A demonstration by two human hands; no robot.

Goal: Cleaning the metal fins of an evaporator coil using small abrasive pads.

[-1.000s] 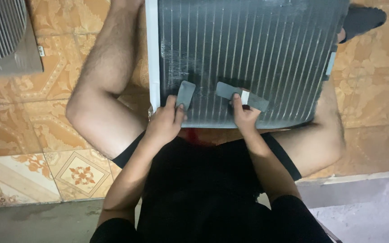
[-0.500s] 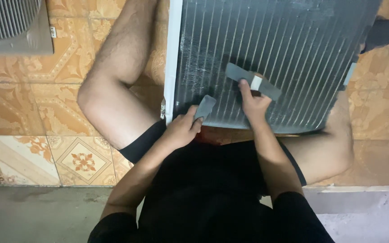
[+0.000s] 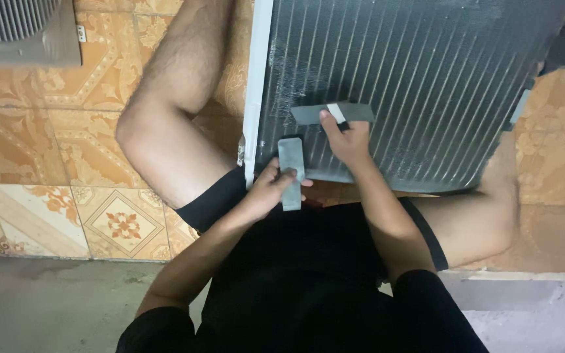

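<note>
Patterned floor tiles (image 3: 47, 157) underneath, left hand (image 3: 271, 189) grips one grey fin comb (image 3: 290, 173), right hand (image 3: 346, 138) presses another grey comb (image 3: 332, 113) onto the finned coil panel (image 3: 426, 72), mid-combing; next stroke likely needs steady alignment.

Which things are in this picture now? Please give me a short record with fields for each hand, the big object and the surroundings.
left hand: holds a flat grey tool, pointing up along the near edge of the panel
right hand: fingers press a second grey tool with a white band flat on the fins
finned metal panel: large, white frame on its left side, rests across the person's legs
floor: patterned orange tiles
top left: corner of another finned unit
</note>
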